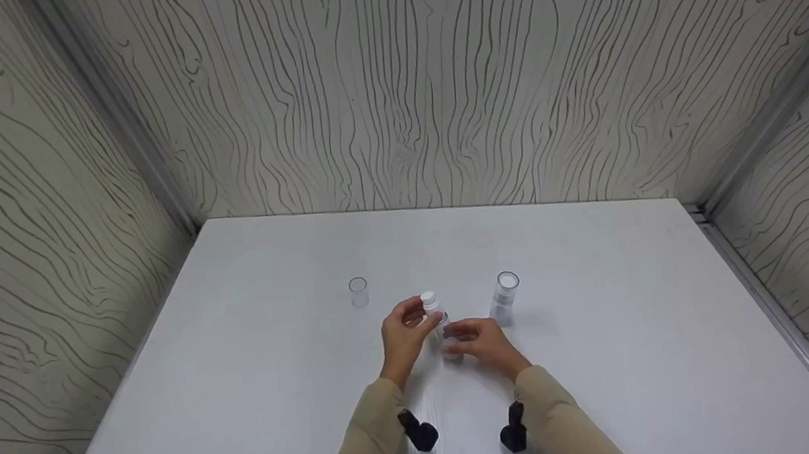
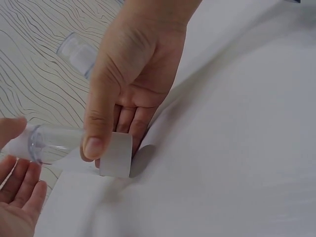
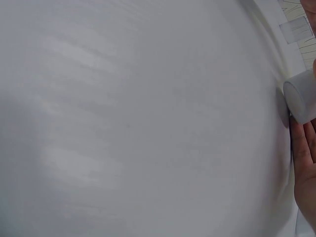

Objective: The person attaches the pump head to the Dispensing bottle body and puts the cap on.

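A small pump bottle [image 1: 450, 346], with a clear body and a white base, is held tilted between both hands, its base close over the table. At its upper end, my left hand [image 1: 400, 339] pinches the white top [image 1: 429, 299] between thumb and fingers. The right hand [image 1: 489, 343] grips the lower body, its thumb lying along the white base [image 2: 116, 154] in the left wrist view. In the right wrist view, the right hand's fingers [image 3: 302, 148] show beside that base [image 3: 298, 101].
A clear cylindrical container [image 1: 505, 295] with white inside stands beyond my right hand. Farther left, a small transparent cap [image 1: 358, 293] stands on the white table [image 1: 279, 381]. Wood-patterned panels [image 1: 394, 98] enclose the table's back and sides.
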A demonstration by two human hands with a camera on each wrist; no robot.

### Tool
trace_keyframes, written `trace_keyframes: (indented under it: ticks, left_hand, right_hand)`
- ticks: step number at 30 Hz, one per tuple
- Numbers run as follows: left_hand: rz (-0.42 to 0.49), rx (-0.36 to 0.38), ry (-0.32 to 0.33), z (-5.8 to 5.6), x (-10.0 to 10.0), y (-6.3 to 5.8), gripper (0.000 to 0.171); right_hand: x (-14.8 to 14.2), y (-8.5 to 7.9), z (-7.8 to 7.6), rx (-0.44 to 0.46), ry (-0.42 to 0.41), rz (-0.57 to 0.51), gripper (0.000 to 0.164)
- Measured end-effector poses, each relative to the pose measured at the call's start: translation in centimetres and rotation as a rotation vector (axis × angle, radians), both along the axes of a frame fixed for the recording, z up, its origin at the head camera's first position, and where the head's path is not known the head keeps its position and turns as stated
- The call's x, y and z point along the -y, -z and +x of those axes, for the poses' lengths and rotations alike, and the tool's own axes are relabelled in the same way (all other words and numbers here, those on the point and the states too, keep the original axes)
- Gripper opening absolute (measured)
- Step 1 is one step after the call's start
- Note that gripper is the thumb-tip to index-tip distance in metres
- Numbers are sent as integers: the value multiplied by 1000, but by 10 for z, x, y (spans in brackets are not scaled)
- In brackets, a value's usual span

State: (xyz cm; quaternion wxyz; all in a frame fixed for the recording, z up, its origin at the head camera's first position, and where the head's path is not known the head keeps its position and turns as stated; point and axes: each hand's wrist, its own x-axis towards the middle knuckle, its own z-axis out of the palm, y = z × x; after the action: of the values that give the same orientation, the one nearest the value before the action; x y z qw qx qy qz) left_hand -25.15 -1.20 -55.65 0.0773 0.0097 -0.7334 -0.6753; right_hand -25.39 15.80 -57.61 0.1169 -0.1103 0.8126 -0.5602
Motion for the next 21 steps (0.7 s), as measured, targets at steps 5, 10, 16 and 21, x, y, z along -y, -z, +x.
trace_keyframes:
  ticks: [5,10,16,21]
  left_hand:
    - [13,8,-4,1,0,0,43]
    - [19,11,-16,2,-1,-2,41]
    - [21,7,-18,7,-3,-15,36]
    - [8,7,-13,9,-3,-18,35]
  right_hand:
    - [1,2,-1,-7,6,12,45]
    - [2,2,-1,-19,3,6,44]
    - [1,1,-1,3,8,0,47]
    - [1,2,-3,8,4,-9,50]
